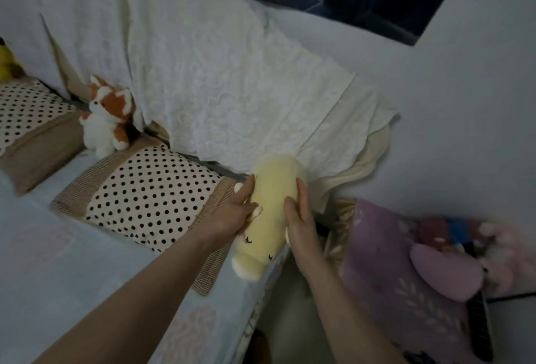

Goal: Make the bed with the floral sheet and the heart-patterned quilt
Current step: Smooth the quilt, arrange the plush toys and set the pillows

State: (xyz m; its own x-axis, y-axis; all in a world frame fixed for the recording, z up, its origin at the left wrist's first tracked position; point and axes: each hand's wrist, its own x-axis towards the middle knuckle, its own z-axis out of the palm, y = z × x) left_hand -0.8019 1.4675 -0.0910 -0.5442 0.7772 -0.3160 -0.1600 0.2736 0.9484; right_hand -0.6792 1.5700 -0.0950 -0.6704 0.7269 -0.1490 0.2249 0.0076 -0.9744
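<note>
A pale yellow plush toy (271,212) lies at the bed's right edge, beside a polka-dot pillow (150,192). My left hand (235,212) presses against its left side and my right hand (298,218) against its right side, fingers extended, so both hands hold it between them. The pale blue floral sheet (58,276) covers the mattress in the lower left. A white embossed cover (217,73) drapes over the headboard behind the pillows. I see no heart-patterned quilt.
An orange and white fox plush (108,117) sits between the near pillow and a second polka-dot pillow (29,119). A yellow toy (7,64) peeks in at the far left. A purple blanket with pink plush items (420,270) lies right of the bed, near a white wall (478,102).
</note>
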